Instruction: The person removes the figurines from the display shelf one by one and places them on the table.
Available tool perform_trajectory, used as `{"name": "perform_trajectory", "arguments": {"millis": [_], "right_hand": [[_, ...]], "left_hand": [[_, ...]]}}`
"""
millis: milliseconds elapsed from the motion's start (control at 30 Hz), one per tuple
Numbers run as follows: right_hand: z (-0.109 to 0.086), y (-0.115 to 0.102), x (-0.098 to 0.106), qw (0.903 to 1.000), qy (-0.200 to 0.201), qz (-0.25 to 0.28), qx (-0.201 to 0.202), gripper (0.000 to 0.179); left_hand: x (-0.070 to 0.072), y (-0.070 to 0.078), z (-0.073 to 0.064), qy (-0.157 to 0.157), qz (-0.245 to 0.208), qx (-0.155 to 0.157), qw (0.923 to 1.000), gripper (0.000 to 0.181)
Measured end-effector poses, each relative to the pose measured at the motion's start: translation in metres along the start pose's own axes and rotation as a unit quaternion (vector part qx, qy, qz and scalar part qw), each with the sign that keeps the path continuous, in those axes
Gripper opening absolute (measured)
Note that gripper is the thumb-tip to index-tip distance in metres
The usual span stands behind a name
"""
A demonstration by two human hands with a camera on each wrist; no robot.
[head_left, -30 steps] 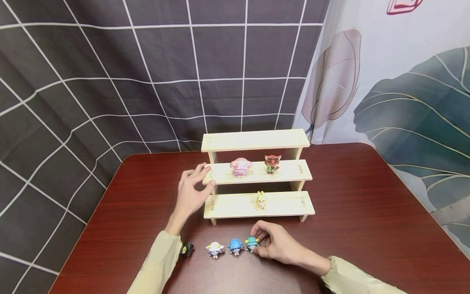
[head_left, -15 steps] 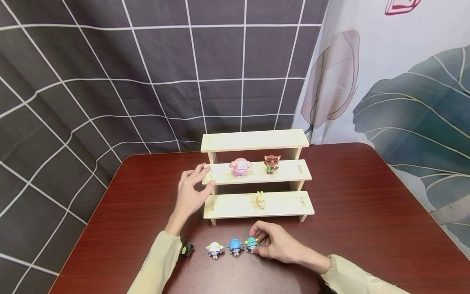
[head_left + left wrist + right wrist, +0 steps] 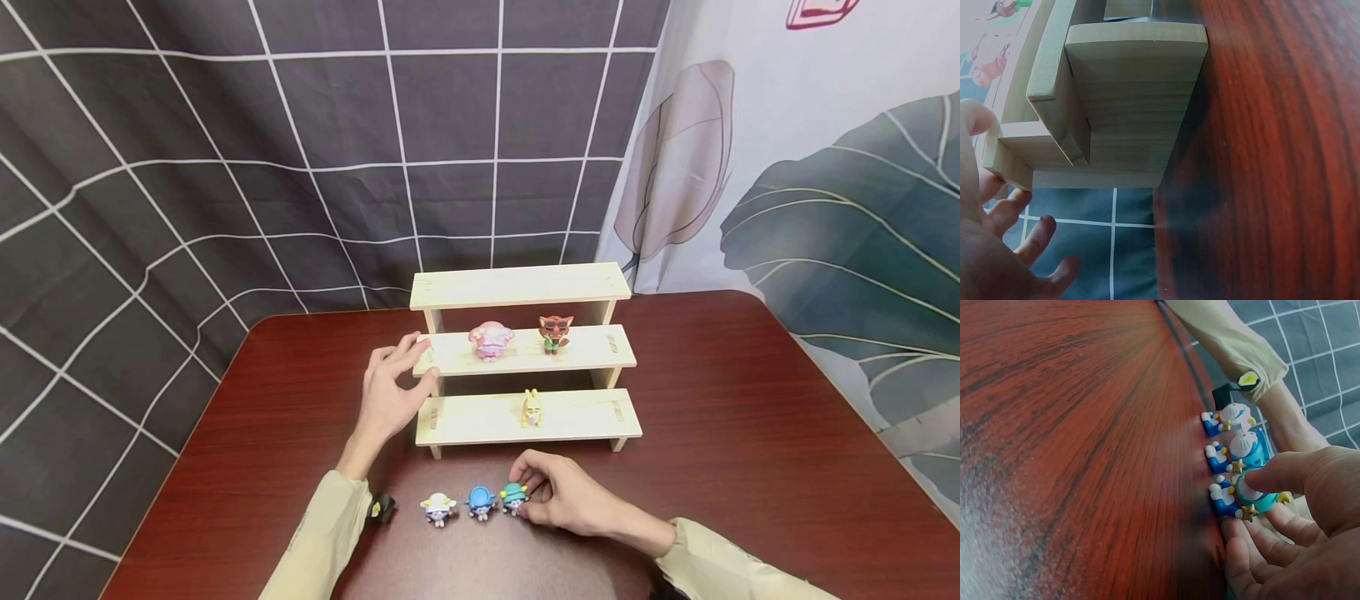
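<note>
My right hand [image 3: 576,500] pinches a small blue-and-white toy figurine in a teal horned hat [image 3: 514,492] on the table. In the right wrist view the thumb lies across its face, with fingers behind and below. Left of it, in a row, stand a figurine in a blue hat [image 3: 481,502] and one in a white horned hat [image 3: 438,508]. Meanwhile my left hand [image 3: 392,390] holds the left end of the middle tier of a pale wooden three-tier display shelf [image 3: 472,427]; thumb and fingertips meet that board's end in the left wrist view.
On the middle tier stand a pink figurine [image 3: 491,342] and a red fox figurine [image 3: 556,335]. A yellow rabbit-eared figurine [image 3: 532,410] is on the bottom tier. The red-brown table [image 3: 720,433] reaches back to a dark gridded curtain [image 3: 450,108].
</note>
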State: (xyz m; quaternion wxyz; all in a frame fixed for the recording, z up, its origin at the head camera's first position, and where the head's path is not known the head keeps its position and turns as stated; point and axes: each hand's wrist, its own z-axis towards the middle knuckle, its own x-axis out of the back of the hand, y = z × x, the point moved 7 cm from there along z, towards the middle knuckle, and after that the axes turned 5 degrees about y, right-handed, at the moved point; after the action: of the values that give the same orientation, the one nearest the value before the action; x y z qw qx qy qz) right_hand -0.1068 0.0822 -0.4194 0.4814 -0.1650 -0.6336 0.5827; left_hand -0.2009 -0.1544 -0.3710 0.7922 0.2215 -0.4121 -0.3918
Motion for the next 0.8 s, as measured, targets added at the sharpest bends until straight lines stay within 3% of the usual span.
{"name": "perform_trajectory", "arguments": {"millis": [800], "right_hand": [[-0.0059, 0.0033, 0.0088, 0.9995, -0.001, 0.022, -0.024, 0.030]], "left_hand": [[-0.0003, -0.0027, -0.0008, 0.000, 0.002, 0.002, 1.0000, 0.042]]}}
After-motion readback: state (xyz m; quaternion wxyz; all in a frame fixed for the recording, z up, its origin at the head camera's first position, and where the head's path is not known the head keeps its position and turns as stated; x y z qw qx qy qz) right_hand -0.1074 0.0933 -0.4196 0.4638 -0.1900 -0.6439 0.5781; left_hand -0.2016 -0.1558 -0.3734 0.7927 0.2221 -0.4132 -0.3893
